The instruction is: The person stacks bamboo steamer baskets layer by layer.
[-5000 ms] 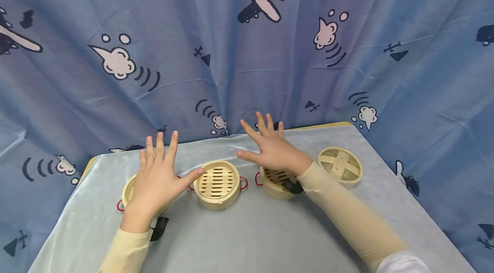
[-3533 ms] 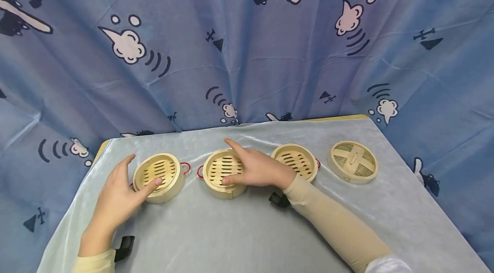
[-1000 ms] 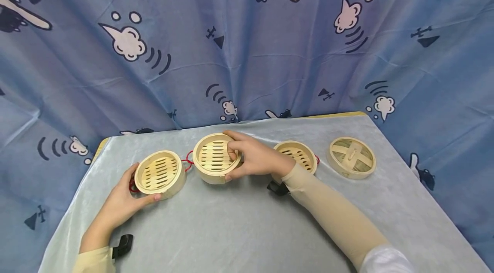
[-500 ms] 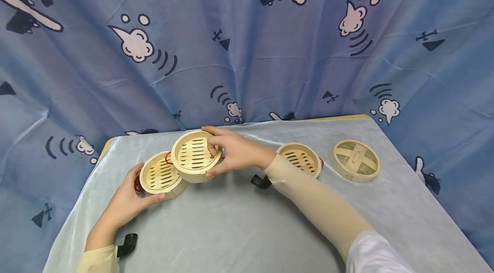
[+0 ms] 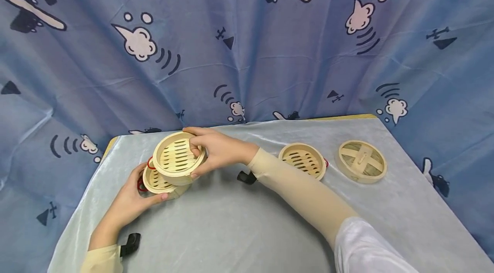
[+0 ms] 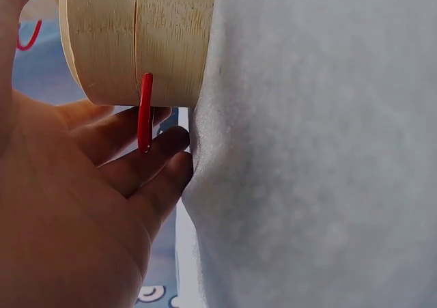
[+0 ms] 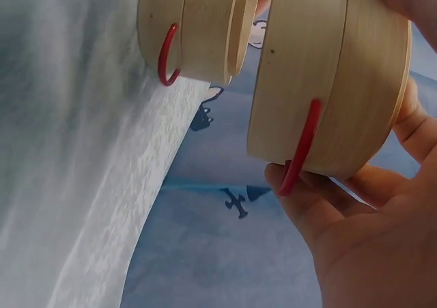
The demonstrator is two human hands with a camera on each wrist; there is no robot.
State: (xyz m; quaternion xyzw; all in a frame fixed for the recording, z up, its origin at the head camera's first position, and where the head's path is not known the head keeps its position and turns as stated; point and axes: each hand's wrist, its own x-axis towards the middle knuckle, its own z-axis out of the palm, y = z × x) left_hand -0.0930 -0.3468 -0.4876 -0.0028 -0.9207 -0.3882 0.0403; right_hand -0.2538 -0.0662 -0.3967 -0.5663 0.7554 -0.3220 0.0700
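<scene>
My right hand [image 5: 221, 148] grips a round bamboo steamer basket [image 5: 175, 157] with a slatted floor and red handles. The basket is raised and slightly tilted over a second bamboo steamer basket [image 5: 157, 183], covering part of it. In the right wrist view a gap shows between the raised basket [image 7: 307, 55] and the lower basket [image 7: 198, 21]. My left hand [image 5: 127, 204] holds the lower basket on the table, thumb at its front and fingers at its left side. A red handle [image 6: 145, 113] hangs beside those fingers in the left wrist view.
A third steamer basket [image 5: 302, 161] stands right of centre, partly behind the right forearm. Farther right lies a round woven lid [image 5: 362, 160] with a crossed band on top. Grey cloth covers the table [image 5: 224, 230]; a blue patterned curtain [image 5: 247, 50] hangs behind it.
My right hand has taken hold of the middle basket, lifted it and carried it left over the left basket. My left hand has come down around the left basket.
</scene>
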